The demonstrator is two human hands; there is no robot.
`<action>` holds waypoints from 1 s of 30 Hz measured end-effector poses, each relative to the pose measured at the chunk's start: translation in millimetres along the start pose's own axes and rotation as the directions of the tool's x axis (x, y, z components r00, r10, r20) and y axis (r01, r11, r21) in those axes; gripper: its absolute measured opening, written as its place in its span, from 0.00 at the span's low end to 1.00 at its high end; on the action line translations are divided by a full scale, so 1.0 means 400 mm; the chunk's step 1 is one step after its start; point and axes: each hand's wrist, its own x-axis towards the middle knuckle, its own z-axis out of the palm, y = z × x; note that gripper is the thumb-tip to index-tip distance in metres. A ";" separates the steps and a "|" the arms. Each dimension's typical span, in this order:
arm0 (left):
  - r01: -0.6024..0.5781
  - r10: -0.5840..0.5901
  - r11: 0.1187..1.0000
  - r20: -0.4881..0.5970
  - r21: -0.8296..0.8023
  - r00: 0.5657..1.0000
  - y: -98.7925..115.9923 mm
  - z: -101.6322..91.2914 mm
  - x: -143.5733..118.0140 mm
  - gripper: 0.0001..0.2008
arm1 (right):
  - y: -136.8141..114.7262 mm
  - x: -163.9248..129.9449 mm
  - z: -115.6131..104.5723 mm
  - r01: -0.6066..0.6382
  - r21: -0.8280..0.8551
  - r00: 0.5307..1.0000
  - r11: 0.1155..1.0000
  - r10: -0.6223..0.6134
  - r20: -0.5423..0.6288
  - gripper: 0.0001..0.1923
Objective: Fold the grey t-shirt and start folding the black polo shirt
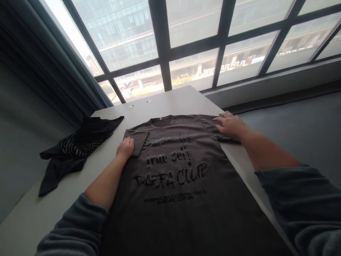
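Shirt: we have a brown T-shirt lying face up along the pale worktop, collar away from us, black lettering showing on the chest.
Left sleeve: it is folded in over the chest, and our left hand rests on its outer edge.
Right sleeve: it lies spread flat near the worktop's right edge, under our right hand.
Left hand: curled loosely, fingers bent down on the cloth; we cannot tell whether it pinches the fabric or only presses it.
Right hand: open, palm down, fingers spread flat on the shoulder and sleeve; it grips nothing.
Doing it well: in our judgement, we should keep the cloth taut between both hands, press out wrinkles toward the sleeve ends, and line any fold with the collar so the two sides match.
Care: the right sleeve sits close to the worktop's edge, so it could slide off.
Nearby: a dark striped garment lies crumpled to the left, apart from the shirt.
Beyond: a large window with dark bars; a curtain at left.
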 end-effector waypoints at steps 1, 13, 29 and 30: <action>0.018 -0.018 1.000 -0.001 -0.010 1.000 -0.038 -0.012 -0.018 0.28 | -0.063 -0.013 -0.024 0.106 0.026 0.994 0.994 -0.106 0.025 0.26; -0.120 0.113 0.991 0.108 0.065 0.988 -0.132 0.026 -0.145 0.32 | -0.978 0.083 0.064 0.638 0.294 0.705 0.711 -0.693 0.147 0.33; -0.088 0.089 0.996 0.170 -0.017 0.981 -0.117 0.012 -0.155 0.37 | -1.071 0.384 0.246 0.336 0.176 0.842 0.925 -0.379 0.385 0.38; -0.086 0.088 0.996 0.170 -0.020 0.981 -0.117 0.012 -0.156 0.37 | -1.068 0.390 0.249 0.331 0.172 0.846 0.928 -0.373 0.382 0.39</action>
